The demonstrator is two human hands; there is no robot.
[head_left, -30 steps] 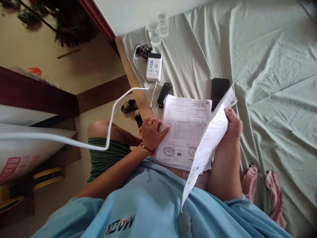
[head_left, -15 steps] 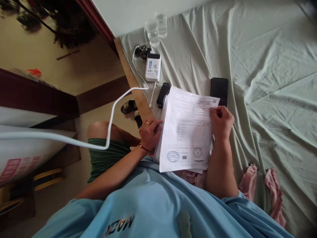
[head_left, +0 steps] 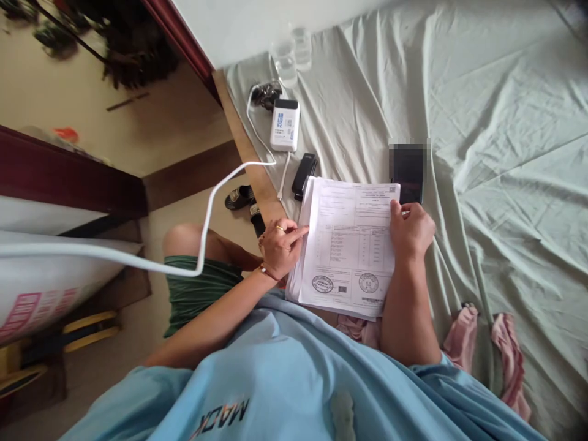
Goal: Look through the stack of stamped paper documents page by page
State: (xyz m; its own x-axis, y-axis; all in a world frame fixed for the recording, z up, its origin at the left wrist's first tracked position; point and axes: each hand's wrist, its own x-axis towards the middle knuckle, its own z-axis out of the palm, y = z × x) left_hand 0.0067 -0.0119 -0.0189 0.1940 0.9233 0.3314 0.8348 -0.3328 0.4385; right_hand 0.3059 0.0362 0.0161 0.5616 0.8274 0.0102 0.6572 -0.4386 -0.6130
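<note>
Cloth point(head_left: 500, 184) spreads creased between papers point(head_left: 346, 245) and wall point(head_left: 239, 27).

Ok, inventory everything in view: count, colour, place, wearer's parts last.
Printed sheets: stack, count unclear, white, centre
Cloth: one, greenish, right
Stapler: one, black, sheets' far left corner
Phone-like device: one, black, sheets' far right corner
Labelled device: one, white and black, upper centre
Cables: count unclear, white, left and centre
Cups: two, clear, top centre
Tangled bunch: one, dark, near cups
Shoes: two, black, left of centre
Sack: one, white, left edge
Yellow items: count unclear, lower left
Fabric pieces: several, pink, lower right
Shirt: one, blue, bottom
Shorts: one, green, centre left
Left hand: one, at sheets' left edge
Right hand: one, pinching top sheet
</note>
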